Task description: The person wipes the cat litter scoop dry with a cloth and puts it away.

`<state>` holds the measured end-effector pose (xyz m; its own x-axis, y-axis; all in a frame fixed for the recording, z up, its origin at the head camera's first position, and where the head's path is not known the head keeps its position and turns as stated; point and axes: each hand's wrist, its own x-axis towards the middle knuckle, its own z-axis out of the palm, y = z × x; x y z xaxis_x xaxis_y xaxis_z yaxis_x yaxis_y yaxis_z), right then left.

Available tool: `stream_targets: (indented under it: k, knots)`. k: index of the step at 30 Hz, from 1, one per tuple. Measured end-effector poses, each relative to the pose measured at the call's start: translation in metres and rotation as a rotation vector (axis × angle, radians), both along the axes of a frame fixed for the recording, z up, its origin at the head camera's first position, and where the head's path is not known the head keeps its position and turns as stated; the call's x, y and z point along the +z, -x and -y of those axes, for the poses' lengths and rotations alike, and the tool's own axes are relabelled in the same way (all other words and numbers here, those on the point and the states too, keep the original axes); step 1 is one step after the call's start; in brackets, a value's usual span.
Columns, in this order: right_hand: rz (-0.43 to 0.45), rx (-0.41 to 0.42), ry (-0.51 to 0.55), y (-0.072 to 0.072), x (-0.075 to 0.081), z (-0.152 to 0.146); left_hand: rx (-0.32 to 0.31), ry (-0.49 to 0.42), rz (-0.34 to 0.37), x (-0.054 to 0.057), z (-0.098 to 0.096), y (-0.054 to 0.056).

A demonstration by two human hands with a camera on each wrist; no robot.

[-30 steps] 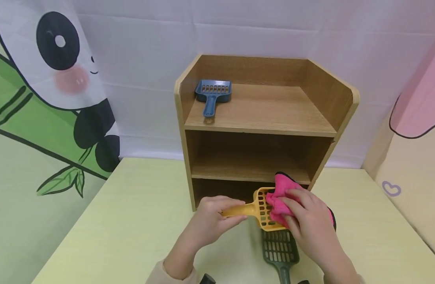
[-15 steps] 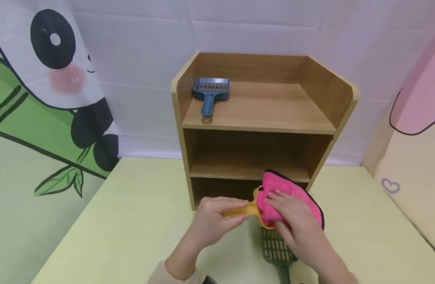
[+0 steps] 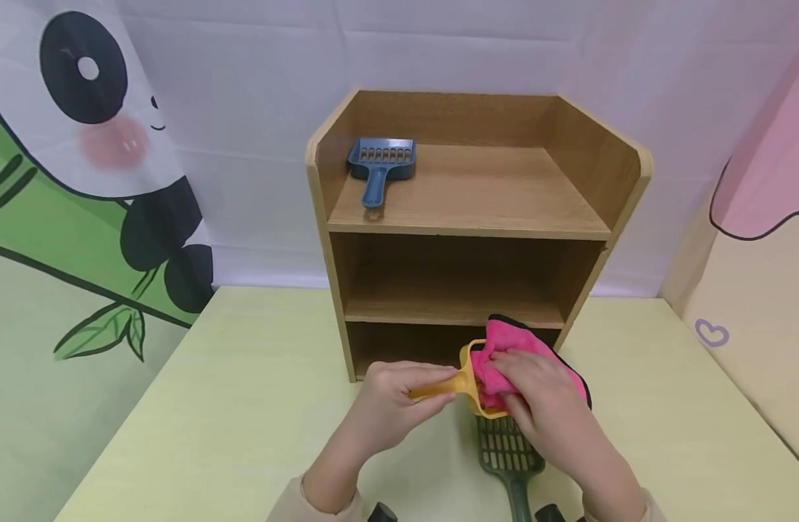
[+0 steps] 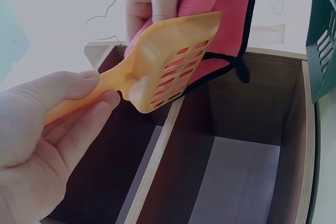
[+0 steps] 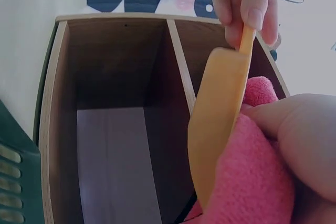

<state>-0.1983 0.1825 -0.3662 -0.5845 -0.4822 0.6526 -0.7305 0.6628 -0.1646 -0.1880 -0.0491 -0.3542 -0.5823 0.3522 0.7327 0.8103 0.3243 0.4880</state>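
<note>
My left hand pinches the handle of a yellow slotted litter scoop between thumb and fingers, its head pointing right. With my right hand I hold a bunched pink cloth with black edging, pressed into the scoop's head. Pink shows through the slots in the left wrist view. The right wrist view has the scoop's yellow side wall next to the cloth, with the right thumb close to it. Below the hands, a dark green litter scoop lies on the table, its head partly covered by the yellow one.
A wooden shelf unit stands behind the hands, near the table's back. On its top level, at the left, lies a blue litter scoop. The pale yellow table extends to both sides. A printed cloth backdrop hangs behind.
The cloth in my right hand has moved left over the yellow scoop's head, covering it, then shifted slightly so its rim shows again. The left hand keeps its hold on the handle.
</note>
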Motion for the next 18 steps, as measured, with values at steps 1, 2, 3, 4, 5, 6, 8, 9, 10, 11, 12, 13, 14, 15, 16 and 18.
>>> stream_targets:
  k: [1, 2, 3, 4, 5, 6, 8, 9, 10, 11, 12, 13, 14, 15, 16, 18]
  knots:
    - [-0.006, -0.005, -0.003, 0.001, 0.001, -0.001, 0.003, 0.003, -0.008, 0.000, 0.000, 0.001]
    - [-0.010, -0.014, -0.005, 0.002, 0.001, -0.002, 0.005, 0.005, -0.014, 0.000, 0.001, 0.001]
    - [-0.014, -0.024, -0.008, 0.003, 0.001, -0.003, 0.004, 0.002, -0.014, 0.001, 0.001, 0.002]
    - [-0.023, -0.032, -0.011, 0.004, 0.001, -0.004, 0.006, 0.003, -0.017, 0.001, 0.002, 0.002]
    - [-0.031, -0.040, -0.013, 0.005, 0.001, -0.004, 0.008, 0.003, -0.019, 0.001, 0.003, 0.002]
    - [-0.039, -0.046, -0.014, 0.006, 0.002, -0.005, 0.010, 0.003, -0.020, 0.001, 0.004, 0.002]
    - [-0.061, -0.050, -0.001, 0.007, 0.002, -0.007, 0.014, -0.003, -0.018, 0.003, 0.005, 0.002]
    - [-0.073, -0.046, 0.010, 0.008, 0.003, -0.008, 0.018, -0.003, -0.017, 0.003, 0.006, 0.002]
    - [-0.079, -0.036, 0.028, 0.008, 0.004, -0.008, 0.026, -0.001, -0.015, 0.004, 0.007, 0.001]
    - [-0.076, -0.027, 0.046, 0.008, 0.005, -0.009, 0.034, 0.001, -0.009, 0.004, 0.008, 0.001]
    - [-0.072, -0.013, 0.068, 0.008, 0.005, -0.009, 0.044, 0.004, -0.002, 0.005, 0.009, 0.001]
    - [-0.061, 0.008, 0.096, 0.007, 0.006, -0.010, 0.054, 0.009, 0.004, 0.005, 0.010, 0.000]
    - [-0.047, 0.026, 0.123, 0.006, 0.007, -0.009, 0.063, 0.015, 0.012, 0.005, 0.010, 0.000]
    - [-0.040, 0.037, 0.142, 0.005, 0.008, -0.009, 0.068, 0.020, 0.019, 0.005, 0.011, 0.000]
    - [-0.030, 0.051, 0.160, 0.004, 0.008, -0.008, 0.074, 0.023, 0.026, 0.004, 0.011, 0.000]
    - [-0.024, 0.075, 0.182, 0.001, 0.009, -0.004, 0.075, 0.018, 0.035, 0.004, 0.010, 0.000]
